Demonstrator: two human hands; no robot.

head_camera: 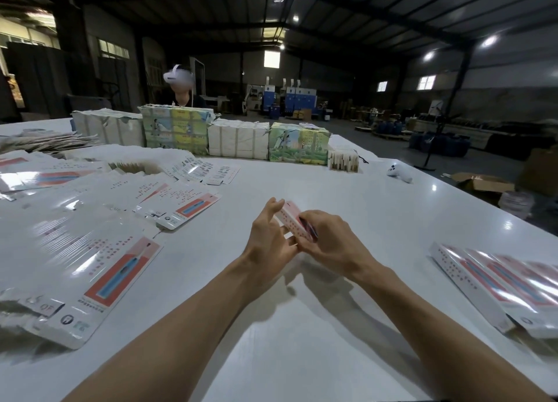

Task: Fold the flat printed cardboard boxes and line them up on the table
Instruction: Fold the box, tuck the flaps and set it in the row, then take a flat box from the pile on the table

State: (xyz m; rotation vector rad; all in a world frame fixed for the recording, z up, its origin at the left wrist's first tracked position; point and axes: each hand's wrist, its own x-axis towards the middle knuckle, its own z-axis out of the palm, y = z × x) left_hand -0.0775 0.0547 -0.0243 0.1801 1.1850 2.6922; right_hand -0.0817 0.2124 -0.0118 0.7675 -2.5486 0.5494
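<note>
Head view: the right hand [329,241] is curling around the printed box [291,220] above the counter [347,196] centre, the left hand [268,235], spread, is pressing it from 9 o'clock; the thin card is probably denting easily, so gripping along edges seems safest

**Operator A:** What lies behind the white table [347,196] on my feed?

**Operator B:** Dimly lit: a dark pitched roof [211,6] on steel beams [377,12], round ceiling lamps [488,41] lit at right. Small bright windows [426,82] sit in the far wall [513,99]; I see larger panes [113,50] at left.

**Operator A:** And lower down?

**Operator B:** Grey floor [377,142], blue machines [290,95] at the back, and an open brown carton [483,184] on the floor beside the table's right edge.
</note>
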